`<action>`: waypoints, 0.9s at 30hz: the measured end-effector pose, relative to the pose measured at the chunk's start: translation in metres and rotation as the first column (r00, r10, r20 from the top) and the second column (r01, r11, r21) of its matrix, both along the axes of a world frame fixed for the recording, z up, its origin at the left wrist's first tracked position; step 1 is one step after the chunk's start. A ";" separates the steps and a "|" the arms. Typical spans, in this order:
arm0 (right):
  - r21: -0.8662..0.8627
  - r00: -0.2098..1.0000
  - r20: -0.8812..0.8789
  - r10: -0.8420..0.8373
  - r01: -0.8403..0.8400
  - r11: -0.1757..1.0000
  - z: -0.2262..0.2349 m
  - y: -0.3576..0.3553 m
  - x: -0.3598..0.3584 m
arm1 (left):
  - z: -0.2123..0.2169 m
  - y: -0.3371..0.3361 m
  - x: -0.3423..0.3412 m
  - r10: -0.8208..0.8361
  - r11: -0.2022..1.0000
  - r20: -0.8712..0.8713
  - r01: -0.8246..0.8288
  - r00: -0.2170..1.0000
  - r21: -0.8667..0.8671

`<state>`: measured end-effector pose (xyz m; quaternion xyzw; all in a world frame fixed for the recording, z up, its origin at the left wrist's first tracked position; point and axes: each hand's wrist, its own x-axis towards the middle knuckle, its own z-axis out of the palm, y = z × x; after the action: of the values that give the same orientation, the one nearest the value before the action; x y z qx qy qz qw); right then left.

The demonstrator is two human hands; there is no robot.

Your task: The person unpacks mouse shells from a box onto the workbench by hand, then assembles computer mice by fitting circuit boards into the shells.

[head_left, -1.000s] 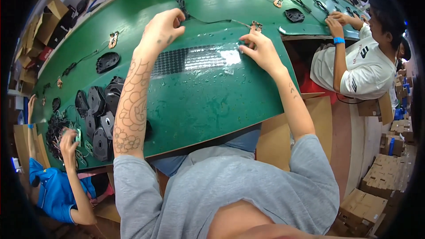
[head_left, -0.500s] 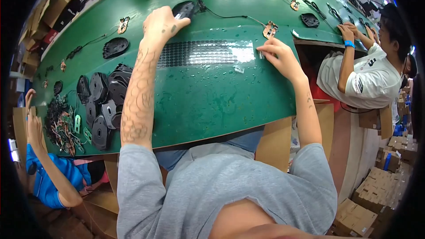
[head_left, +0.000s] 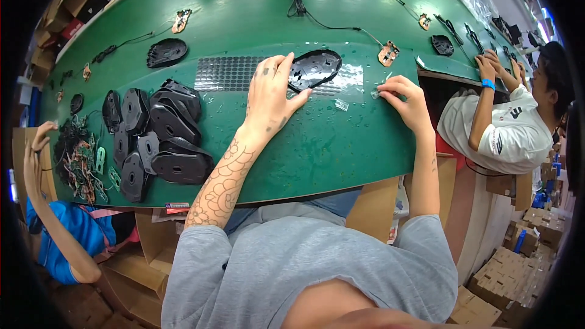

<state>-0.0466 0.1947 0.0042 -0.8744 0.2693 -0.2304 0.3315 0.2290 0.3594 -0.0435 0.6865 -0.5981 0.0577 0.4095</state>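
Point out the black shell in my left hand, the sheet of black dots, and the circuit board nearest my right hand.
Black shell [head_left: 313,70]: head view, hollow inside.
Dotted sheet [head_left: 224,74]: head view, left part.
Circuit board [head_left: 388,54]: head view, middle.

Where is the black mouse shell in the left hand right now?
In the head view, the black mouse shell is just right of the upper middle, over the sheet of black dots, between the left hand and the nearest tan circuit board.

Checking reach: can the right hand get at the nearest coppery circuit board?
Likely yes: nothing bulky stands between the right hand and the circuit board, though it pinches a small clear piece.
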 end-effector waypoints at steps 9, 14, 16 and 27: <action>-0.400 0.959 0.011 0.283 -0.255 0.880 0.008 0.010 0.114 | 0.011 0.004 0.002 -0.085 0.990 -0.129 0.098 0.988 0.100; -0.216 0.967 -0.103 0.233 -0.250 0.944 0.011 0.015 0.123 | 0.011 0.005 0.002 -0.083 0.993 -0.148 0.095 0.985 0.076; -0.169 0.970 -0.096 0.222 -0.236 0.957 0.013 0.018 0.121 | 0.010 0.006 0.003 -0.085 0.993 -0.141 0.096 0.986 0.073; -0.308 0.837 -0.025 -0.547 0.514 0.800 -0.001 -0.028 0.058 | 0.010 0.009 0.005 -0.092 0.993 -0.094 0.098 0.991 0.060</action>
<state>0.0117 0.1667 0.0032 -0.8141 0.4849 -0.3012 0.1067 0.2344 0.3679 -0.0335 0.6719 -0.6125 -0.0124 0.4163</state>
